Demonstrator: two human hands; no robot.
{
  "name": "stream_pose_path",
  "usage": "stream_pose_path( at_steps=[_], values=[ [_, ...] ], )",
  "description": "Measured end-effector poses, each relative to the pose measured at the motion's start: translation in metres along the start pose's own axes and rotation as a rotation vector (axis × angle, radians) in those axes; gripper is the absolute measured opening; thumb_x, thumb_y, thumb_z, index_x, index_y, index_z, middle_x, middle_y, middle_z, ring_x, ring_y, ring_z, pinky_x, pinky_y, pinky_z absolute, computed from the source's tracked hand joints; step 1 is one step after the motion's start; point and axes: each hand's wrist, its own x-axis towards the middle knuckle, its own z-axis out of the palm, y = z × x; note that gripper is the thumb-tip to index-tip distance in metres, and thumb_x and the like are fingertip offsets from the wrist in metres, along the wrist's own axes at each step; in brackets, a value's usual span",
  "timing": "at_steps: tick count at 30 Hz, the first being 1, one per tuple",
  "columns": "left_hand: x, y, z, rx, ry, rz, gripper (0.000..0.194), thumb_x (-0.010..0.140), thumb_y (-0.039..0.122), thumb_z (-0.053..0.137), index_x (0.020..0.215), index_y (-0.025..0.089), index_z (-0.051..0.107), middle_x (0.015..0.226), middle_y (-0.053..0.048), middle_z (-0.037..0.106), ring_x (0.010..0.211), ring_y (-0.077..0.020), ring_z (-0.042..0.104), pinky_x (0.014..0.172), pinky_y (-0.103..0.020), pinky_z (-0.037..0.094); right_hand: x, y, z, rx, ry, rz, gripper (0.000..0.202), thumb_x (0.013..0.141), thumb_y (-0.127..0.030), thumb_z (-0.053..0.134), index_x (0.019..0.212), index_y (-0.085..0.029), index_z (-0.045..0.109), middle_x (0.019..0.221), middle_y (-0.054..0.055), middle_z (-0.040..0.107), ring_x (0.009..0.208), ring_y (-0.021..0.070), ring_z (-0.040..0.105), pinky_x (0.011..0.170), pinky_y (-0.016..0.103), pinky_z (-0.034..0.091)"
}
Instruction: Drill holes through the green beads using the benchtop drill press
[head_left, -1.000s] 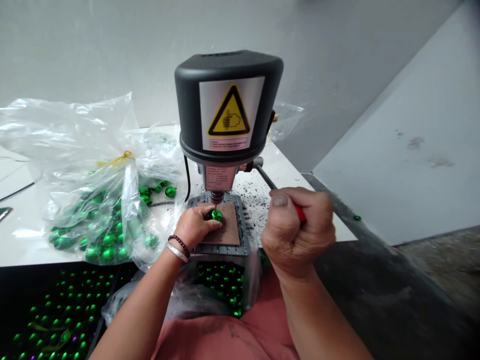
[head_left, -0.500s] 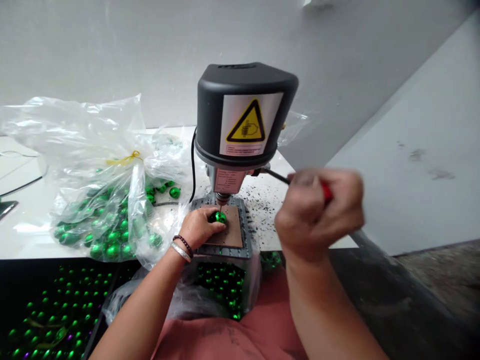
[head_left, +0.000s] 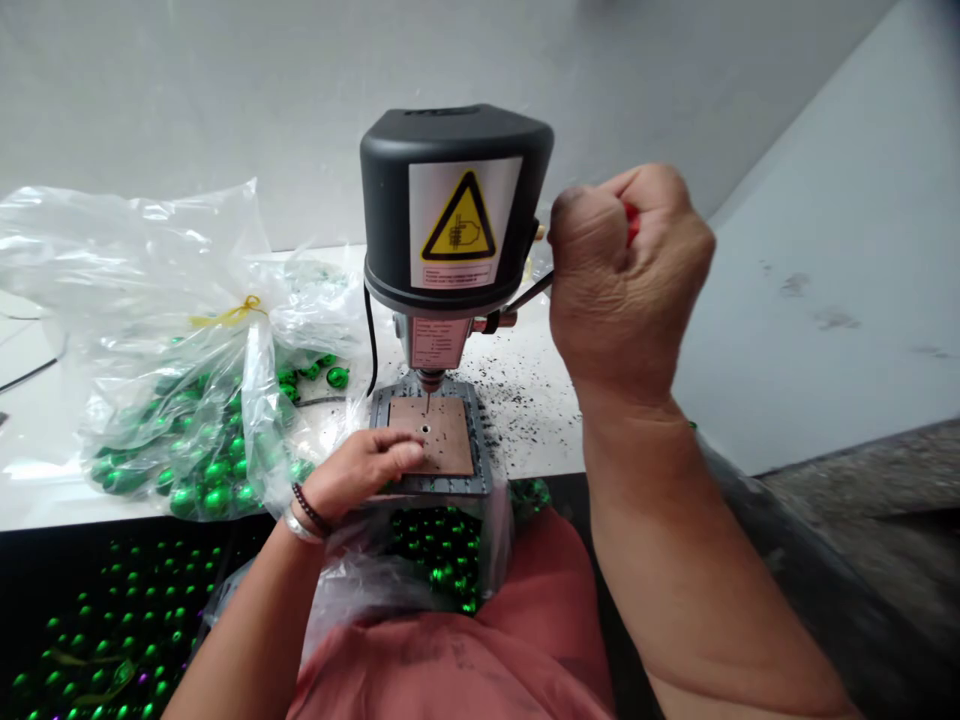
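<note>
A black drill press (head_left: 457, 210) with a yellow warning triangle stands on the white table. Its thin bit points down at a brown board (head_left: 442, 450) on the metal base, above a small dark hole. My left hand (head_left: 367, 468) rests at the board's left edge, thumb and fingers near each other; whether anything is between them is hidden. To the right of the drill head, my right hand (head_left: 634, 285) is wrapped round the red-ended feed lever (head_left: 534, 290), raised high.
A clear plastic bag (head_left: 217, 440) of shiny green balls lies left of the press, with a loose green ball (head_left: 337, 377) beside it. Dark shavings (head_left: 525, 400) litter the white table. More green balls (head_left: 442, 550) sit in plastic below the table edge, and others at the lower left.
The lever has swung up with my right hand, and the bit has risen. The green ball under the bit is gone from the board; my left hand has moved left and down.
</note>
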Motion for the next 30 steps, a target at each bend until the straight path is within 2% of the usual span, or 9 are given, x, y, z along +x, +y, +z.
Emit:
stream_pose_path(
  at_steps=[3, 5, 8, 10, 12, 15, 19, 21, 30],
  values=[
    [0.004, 0.001, -0.001, -0.538, 0.197, -0.114, 0.053, 0.071, 0.064, 0.053, 0.082, 0.014, 0.064, 0.080, -0.006, 0.064, 0.061, -0.0120, 0.057, 0.054, -0.024, 0.046, 0.001, 0.000, 0.000, 0.004, -0.018, -0.002, 0.026, 0.082, -0.033, 0.045, 0.064, -0.014, 0.040, 0.053, -0.008, 0.032, 0.053, 0.0000, 0.031, 0.055, 0.016, 0.027],
    [0.004, 0.005, -0.001, -0.824, 0.205, -0.196, 0.053, 0.073, 0.065, 0.049, 0.079, 0.014, 0.061, 0.078, -0.006, 0.062, 0.064, -0.0127, 0.058, 0.053, -0.024, 0.048, 0.001, 0.000, -0.001, 0.002, -0.012, 0.006, 0.026, 0.082, -0.032, 0.046, 0.065, -0.014, 0.040, 0.054, -0.008, 0.033, 0.054, -0.0004, 0.030, 0.056, 0.016, 0.027],
    [0.002, 0.010, 0.000, -0.978, 0.177, -0.230, 0.029, 0.078, 0.042, 0.058, 0.077, 0.013, 0.061, 0.074, -0.005, 0.061, 0.072, -0.0129, 0.060, 0.065, -0.025, 0.052, -0.001, -0.001, -0.001, 0.008, -0.017, 0.019, 0.025, 0.082, -0.032, 0.046, 0.066, -0.014, 0.040, 0.055, -0.008, 0.033, 0.055, -0.0012, 0.030, 0.057, 0.015, 0.027],
    [0.000, 0.010, 0.001, -0.959, 0.208, -0.204, 0.007, 0.071, 0.015, 0.064, 0.077, 0.012, 0.062, 0.072, -0.003, 0.061, 0.073, -0.0114, 0.061, 0.076, -0.026, 0.052, -0.002, -0.001, -0.002, 0.014, -0.021, 0.012, 0.025, 0.082, -0.032, 0.045, 0.066, -0.014, 0.040, 0.055, -0.008, 0.032, 0.055, -0.0013, 0.030, 0.056, 0.015, 0.027],
    [0.000, 0.006, 0.003, -0.924, 0.237, -0.156, 0.016, 0.063, 0.001, 0.063, 0.075, 0.012, 0.063, 0.072, -0.001, 0.062, 0.074, -0.0108, 0.062, 0.083, -0.028, 0.052, -0.003, 0.000, -0.003, 0.021, -0.011, -0.007, 0.025, 0.082, -0.032, 0.046, 0.066, -0.014, 0.041, 0.054, -0.008, 0.032, 0.054, -0.0008, 0.030, 0.055, 0.015, 0.027],
    [0.002, 0.000, 0.005, -0.883, 0.193, -0.112, 0.010, 0.065, 0.007, 0.067, 0.073, 0.011, 0.063, 0.076, -0.002, 0.063, 0.077, -0.0125, 0.063, 0.081, -0.030, 0.053, -0.005, 0.000, -0.004, 0.032, -0.006, -0.031, 0.024, 0.082, -0.032, 0.046, 0.066, -0.015, 0.040, 0.055, -0.007, 0.033, 0.054, -0.0002, 0.030, 0.055, 0.015, 0.028],
    [0.006, -0.004, 0.004, -0.735, 0.173, -0.113, 0.022, 0.066, 0.022, 0.071, 0.085, 0.013, 0.065, 0.078, -0.002, 0.064, 0.064, -0.0075, 0.058, 0.052, -0.016, 0.045, -0.004, 0.002, -0.004, 0.036, -0.005, -0.058, 0.025, 0.081, -0.035, 0.046, 0.066, -0.015, 0.041, 0.055, -0.006, 0.035, 0.054, 0.0008, 0.031, 0.054, 0.016, 0.027],
    [0.010, -0.004, 0.003, -0.654, 0.209, -0.092, 0.029, 0.064, 0.025, 0.073, 0.090, 0.014, 0.063, 0.076, -0.001, 0.063, 0.059, -0.0054, 0.055, 0.047, -0.015, 0.040, -0.004, 0.003, -0.003, 0.044, -0.003, -0.067, 0.024, 0.080, -0.034, 0.047, 0.066, -0.016, 0.040, 0.055, -0.006, 0.034, 0.053, 0.0013, 0.030, 0.054, 0.017, 0.027],
    [0.035, -0.007, 0.012, -0.052, 0.299, 0.110, 0.036, 0.066, 0.033, 0.067, 0.096, 0.014, 0.058, 0.090, -0.006, 0.068, 0.083, -0.0169, 0.063, 0.075, -0.029, 0.047, -0.002, 0.006, -0.005, 0.072, -0.006, -0.098, 0.022, 0.080, -0.031, 0.047, 0.065, -0.018, 0.036, 0.055, -0.006, 0.032, 0.053, 0.0030, 0.027, 0.052, 0.017, 0.028]
  ],
)
